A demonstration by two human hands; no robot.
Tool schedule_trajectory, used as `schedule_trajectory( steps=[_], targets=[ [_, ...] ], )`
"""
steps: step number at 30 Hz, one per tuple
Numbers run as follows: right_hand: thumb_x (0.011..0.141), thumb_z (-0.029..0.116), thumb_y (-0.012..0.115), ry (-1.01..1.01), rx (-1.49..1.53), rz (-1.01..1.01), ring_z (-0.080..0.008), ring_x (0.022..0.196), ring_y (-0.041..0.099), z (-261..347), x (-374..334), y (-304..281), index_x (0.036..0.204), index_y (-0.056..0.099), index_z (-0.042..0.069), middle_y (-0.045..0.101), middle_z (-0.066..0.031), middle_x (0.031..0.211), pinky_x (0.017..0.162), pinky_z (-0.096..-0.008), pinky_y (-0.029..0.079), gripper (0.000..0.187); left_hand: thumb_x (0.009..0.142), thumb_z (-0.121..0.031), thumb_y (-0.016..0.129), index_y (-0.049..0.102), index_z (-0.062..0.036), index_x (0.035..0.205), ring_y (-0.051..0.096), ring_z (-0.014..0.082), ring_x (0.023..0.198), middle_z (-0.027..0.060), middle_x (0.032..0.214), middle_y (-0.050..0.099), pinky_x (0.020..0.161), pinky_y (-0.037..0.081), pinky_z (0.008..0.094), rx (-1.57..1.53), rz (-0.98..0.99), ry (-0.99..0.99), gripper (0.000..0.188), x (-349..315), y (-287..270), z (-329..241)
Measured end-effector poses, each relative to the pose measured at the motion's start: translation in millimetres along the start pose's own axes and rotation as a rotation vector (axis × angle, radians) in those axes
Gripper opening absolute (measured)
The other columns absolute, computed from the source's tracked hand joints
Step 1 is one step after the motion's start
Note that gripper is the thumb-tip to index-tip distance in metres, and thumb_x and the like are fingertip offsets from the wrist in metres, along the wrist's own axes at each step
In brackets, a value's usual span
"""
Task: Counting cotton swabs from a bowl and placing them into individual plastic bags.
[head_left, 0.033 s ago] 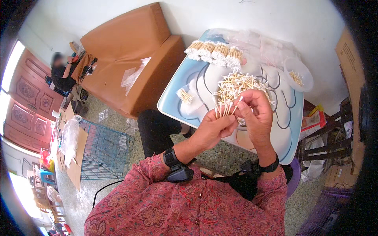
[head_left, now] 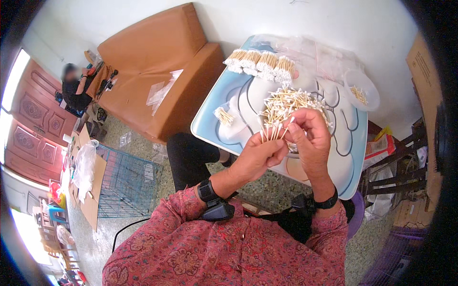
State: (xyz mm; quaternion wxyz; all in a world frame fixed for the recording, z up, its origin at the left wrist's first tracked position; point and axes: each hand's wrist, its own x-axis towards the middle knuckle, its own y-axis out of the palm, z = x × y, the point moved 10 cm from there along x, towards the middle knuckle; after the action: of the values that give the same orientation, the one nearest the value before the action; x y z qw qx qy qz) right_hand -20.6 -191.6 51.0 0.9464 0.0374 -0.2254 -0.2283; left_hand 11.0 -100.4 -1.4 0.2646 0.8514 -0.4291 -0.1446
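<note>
Close over the small table, my left hand (head_left: 257, 159) pinches several cotton swabs (head_left: 273, 132) by their sticks, fanned out with the white tips up. Beside it, my right hand (head_left: 312, 143) is closed, with thumb and fingers on a single cotton swab (head_left: 287, 127) at the edge of the fan. Just beyond both hands lies a loose heap of cotton swabs (head_left: 292, 102), apparently in a round container mostly hidden by swabs and fingers. Several packed bundles of cotton swabs (head_left: 260, 64) stand in a row at the far left. A smaller bunch (head_left: 223, 116) rests on clear plastic nearer me.
The light blue table (head_left: 210, 112) bears clear plastic bags (head_left: 329, 55) at its far side and a translucent round tray (head_left: 373, 95) with some swabs. A brown sofa (head_left: 148, 62) and wire cage (head_left: 126, 183) are to the left, cardboard (head_left: 422, 90) to the right. Another person (head_left: 76, 93) sits far left.
</note>
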Motion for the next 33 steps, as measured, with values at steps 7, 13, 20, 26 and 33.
schedule_trajectory(
  steps=[7, 13, 20, 26, 33],
  targets=[
    [0.083, 0.004, 0.059, 0.024, -0.027, -0.020, -0.0093, 0.077, 0.056, -4.4, -1.1, 0.0, 0.097, 0.054, 0.002, 0.059, -0.0033, 0.085, 0.072, -0.0242, 0.046, 0.014, 0.087, -0.023, 0.044, 0.051, -0.0004, 0.102, 0.035, 0.0071, 0.049, 0.0042, 0.064, 0.048, 0.042, 0.026, 0.0194, 0.033, 0.006, -0.035, 0.029, -0.8, -4.7, 2.6],
    [0.084, 0.005, 0.059, 0.013, -0.053, -0.019, -0.0092, 0.077, 0.056, -4.5, -0.5, 0.3, 0.097, 0.055, 0.002, 0.060, -0.0033, 0.084, 0.071, -0.0241, 0.046, 0.014, 0.086, -0.026, 0.044, 0.050, -0.0003, 0.099, 0.036, 0.0080, 0.048, 0.0052, 0.064, 0.049, 0.042, 0.027, 0.0196, 0.023, 0.007, -0.022, 0.029, -0.5, -5.8, 1.9],
    [0.083, 0.005, 0.060, -0.005, -0.079, -0.017, -0.0091, 0.076, 0.056, -2.9, 0.0, 0.2, 0.096, 0.055, 0.002, 0.060, -0.0038, 0.084, 0.070, -0.0240, 0.046, 0.014, 0.087, -0.028, 0.044, 0.050, -0.0001, 0.100, 0.037, 0.0081, 0.048, 0.0051, 0.064, 0.049, 0.042, 0.027, 0.0199, 0.020, -0.011, -0.022, 0.032, -0.1, -7.5, 0.7],
    [0.083, 0.005, 0.060, -0.002, -0.088, -0.012, -0.0087, 0.076, 0.055, -1.5, -0.5, 1.6, 0.095, 0.055, 0.002, 0.060, -0.0035, 0.084, 0.069, -0.0239, 0.046, 0.014, 0.087, -0.030, 0.045, 0.050, -0.0002, 0.100, 0.036, 0.0079, 0.048, 0.0050, 0.064, 0.049, 0.042, 0.027, 0.0198, 0.015, -0.021, -0.034, 0.033, -0.4, -10.5, 2.3],
    [0.083, 0.005, 0.060, -0.031, -0.102, -0.017, -0.0086, 0.074, 0.055, 2.4, -1.1, 1.0, 0.094, 0.056, 0.002, 0.059, -0.0031, 0.083, 0.068, -0.0237, 0.046, 0.013, 0.087, -0.031, 0.045, 0.051, -0.0004, 0.099, 0.036, 0.0076, 0.048, 0.0047, 0.063, 0.049, 0.042, 0.027, 0.0196, 0.049, 0.013, -0.014, 0.034, -0.6, -7.3, -0.6]
  ],
)
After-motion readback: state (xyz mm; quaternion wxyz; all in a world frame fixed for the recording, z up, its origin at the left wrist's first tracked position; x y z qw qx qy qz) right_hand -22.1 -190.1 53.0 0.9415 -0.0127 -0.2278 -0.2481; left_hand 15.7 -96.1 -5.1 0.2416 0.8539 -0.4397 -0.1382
